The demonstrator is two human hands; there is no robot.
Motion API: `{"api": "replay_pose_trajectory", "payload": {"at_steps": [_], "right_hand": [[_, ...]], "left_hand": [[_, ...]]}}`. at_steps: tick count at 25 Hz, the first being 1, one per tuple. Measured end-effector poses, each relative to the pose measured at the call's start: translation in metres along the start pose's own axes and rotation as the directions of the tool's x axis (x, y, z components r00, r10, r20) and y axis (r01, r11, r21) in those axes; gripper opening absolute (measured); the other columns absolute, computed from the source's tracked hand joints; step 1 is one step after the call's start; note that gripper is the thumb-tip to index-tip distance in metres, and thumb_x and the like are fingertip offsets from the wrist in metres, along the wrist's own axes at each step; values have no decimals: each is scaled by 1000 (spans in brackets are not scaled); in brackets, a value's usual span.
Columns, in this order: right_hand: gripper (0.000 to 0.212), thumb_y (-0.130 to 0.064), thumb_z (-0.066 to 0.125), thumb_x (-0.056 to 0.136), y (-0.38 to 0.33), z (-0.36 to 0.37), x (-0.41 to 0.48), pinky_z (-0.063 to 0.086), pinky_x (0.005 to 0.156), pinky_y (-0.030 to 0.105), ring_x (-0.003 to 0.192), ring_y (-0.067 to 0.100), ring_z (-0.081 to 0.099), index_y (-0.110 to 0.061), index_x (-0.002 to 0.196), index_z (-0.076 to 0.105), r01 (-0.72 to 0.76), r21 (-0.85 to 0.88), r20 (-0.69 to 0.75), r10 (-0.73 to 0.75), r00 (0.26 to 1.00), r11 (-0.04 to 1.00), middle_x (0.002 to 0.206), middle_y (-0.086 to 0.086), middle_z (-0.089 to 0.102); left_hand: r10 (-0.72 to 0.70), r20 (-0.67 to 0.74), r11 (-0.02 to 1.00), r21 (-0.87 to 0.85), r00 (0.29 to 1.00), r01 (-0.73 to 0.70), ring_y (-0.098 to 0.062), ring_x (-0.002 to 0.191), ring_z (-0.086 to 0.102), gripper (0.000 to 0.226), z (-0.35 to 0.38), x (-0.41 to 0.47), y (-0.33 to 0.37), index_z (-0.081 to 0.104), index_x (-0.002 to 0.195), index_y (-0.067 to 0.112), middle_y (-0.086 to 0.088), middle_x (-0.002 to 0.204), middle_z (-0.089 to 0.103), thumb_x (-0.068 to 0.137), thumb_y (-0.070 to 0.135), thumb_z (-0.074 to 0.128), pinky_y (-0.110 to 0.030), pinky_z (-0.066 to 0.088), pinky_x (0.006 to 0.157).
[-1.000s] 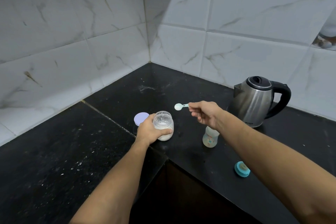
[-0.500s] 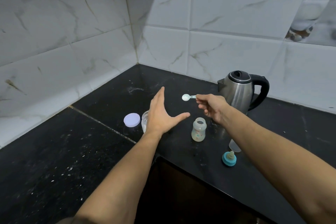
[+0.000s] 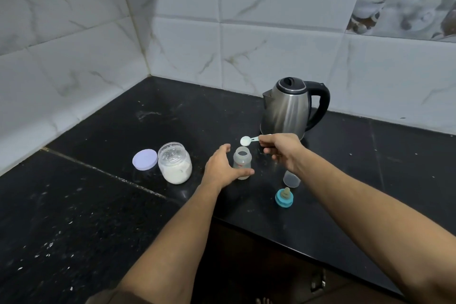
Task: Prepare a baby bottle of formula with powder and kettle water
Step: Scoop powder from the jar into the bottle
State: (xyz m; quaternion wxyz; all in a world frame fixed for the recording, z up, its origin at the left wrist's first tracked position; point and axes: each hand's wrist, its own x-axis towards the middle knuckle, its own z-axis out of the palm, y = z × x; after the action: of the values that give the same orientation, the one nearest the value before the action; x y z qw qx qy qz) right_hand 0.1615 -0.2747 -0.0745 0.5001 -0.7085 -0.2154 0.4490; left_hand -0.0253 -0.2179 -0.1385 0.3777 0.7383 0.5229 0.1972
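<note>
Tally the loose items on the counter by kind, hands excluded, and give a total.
Kettle: 1
Powder jar: 1
Jar lid: 1
Baby bottle: 1
Scoop, held above the bottle: 1
Teat ring: 1
Clear cap: 1
Total: 7

Right hand (image 3: 283, 149) holds scoop (image 3: 249, 140) above open bottle (image 3: 242, 161); left hand (image 3: 222, 168) cups it.

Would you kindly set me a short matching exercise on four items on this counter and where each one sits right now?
Things:
1. scoop
2. lilac lid
3. teal nipple ring
4. kettle

Places:
A. at the back, by the tiled wall
B. flat, left of the powder jar
C. in the right hand, above the open bottle
D. nearest the counter's front edge

Pairs: 1-C, 2-B, 3-D, 4-A
</note>
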Motion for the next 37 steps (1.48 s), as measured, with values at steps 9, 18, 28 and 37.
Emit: {"api": "replay_pose_trajectory", "payload": {"at_steps": [9,18,28,37], "right_hand": [[21,-18,77,91,4,1,1,39,51,23,63,11,54,2,98,79,118,-65,27,-116,993,991,81,9,66],[5,-25,80,93,-19,-1,-3,52,72,29,77,14,62,-22,91,84,514,-328,76,-520,851,793,84,-3,74],[11,-21,80,92,-28,-4,-6,44,70,14,76,4,58,-19,102,86,818,-553,270,-895,356,159,88,-7,67],[12,-23,79,93,-30,-10,-10,55,65,32,74,12,64,-16,101,86,843,-533,278,-926,255,72,86,-5,69]], "left_hand": [[48,5,999,24,999,-48,-12,102,70,50,4,9,-2,68,111,31,13,104,75,71,53,88,-40,56,96],[138,-85,987,95,987,-130,-11,99,68,51,-32,13,27,70,117,35,15,101,73,73,55,84,-38,55,94],[195,-135,979,90,971,-184,-9,96,69,53,-56,18,47,71,121,35,16,99,74,72,52,85,-38,57,95],[228,-133,972,79,964,-219,-7,92,69,55,-59,22,55,72,120,37,16,94,73,69,54,84,-39,58,93]]}}
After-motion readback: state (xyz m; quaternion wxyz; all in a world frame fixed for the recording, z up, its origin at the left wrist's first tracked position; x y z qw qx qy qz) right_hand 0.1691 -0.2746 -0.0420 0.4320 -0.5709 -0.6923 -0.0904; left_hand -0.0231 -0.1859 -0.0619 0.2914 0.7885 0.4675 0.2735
